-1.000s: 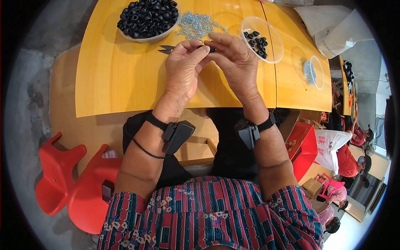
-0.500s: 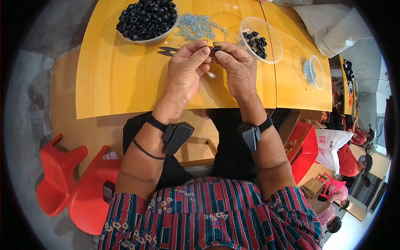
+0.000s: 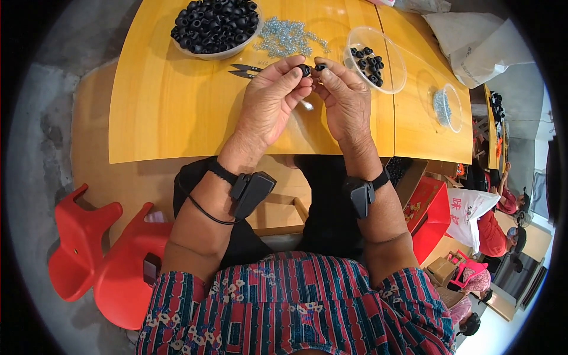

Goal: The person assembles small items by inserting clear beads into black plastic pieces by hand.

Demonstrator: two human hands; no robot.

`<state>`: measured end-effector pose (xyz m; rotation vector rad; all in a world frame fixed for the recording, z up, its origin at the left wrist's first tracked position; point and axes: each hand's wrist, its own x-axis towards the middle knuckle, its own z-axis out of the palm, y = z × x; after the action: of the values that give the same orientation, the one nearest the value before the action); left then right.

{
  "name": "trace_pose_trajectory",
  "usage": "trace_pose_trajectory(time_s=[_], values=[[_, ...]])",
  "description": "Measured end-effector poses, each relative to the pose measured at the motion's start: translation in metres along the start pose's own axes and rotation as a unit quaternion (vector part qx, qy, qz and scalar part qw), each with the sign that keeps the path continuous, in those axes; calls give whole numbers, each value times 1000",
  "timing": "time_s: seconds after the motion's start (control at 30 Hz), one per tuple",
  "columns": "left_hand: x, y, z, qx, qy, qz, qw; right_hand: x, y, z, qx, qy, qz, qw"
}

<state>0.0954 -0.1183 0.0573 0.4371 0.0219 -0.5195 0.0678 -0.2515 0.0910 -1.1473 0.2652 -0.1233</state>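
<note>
Over the yellow table [image 3: 165, 118], my left hand [image 3: 269, 106] pinches a small black rubber ring [image 3: 305, 70] between thumb and fingers. My right hand [image 3: 346, 97] is close beside it, fingertips pinched on a tiny dark part [image 3: 320, 67] held against the ring. A slim silvery piece [image 3: 307, 105] shows between the two palms. Both wrists carry black strapped devices.
A bowl of black rings [image 3: 214, 26] stands at the far left, a heap of small silver screws [image 3: 288, 40] beside it, and small snips [image 3: 244, 71] lie near my left hand. A clear dish with several black rings [image 3: 378, 56] and another with screws [image 3: 445, 106] sit right. Red stools [image 3: 100, 260] stand lower left.
Both hands have lifted off the table and drawn toward me, and the ring and small part are now held up between the fingertips.
</note>
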Motion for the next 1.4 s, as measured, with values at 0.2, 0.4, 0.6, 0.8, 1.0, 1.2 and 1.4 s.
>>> trace_pose_trajectory(time_s=[0.2,0.4,0.6,0.8,1.0,1.2,1.4], values=[[-5,1,6,-2,3,-6,1000,-6,-5,2,-26,18,-5,999],[-4,1,6,-29,2,-14,999,-6,-5,3,-53,24,-24,998],[-4,3,5,-38,0,-17,999,-6,-6,5,-66,22,-31,997],[-2,3,3,-32,-1,-16,999,-5,-4,4,-75,23,-34,996],[0,3,1,-36,-8,-15,999,-4,-3,4,-81,21,-42,996],[1,6,-1,-35,-13,-16,999,-2,-1,5,-70,18,-48,996],[1,6,-4,-32,-18,-12,999,-1,0,5,-77,11,-61,995]])
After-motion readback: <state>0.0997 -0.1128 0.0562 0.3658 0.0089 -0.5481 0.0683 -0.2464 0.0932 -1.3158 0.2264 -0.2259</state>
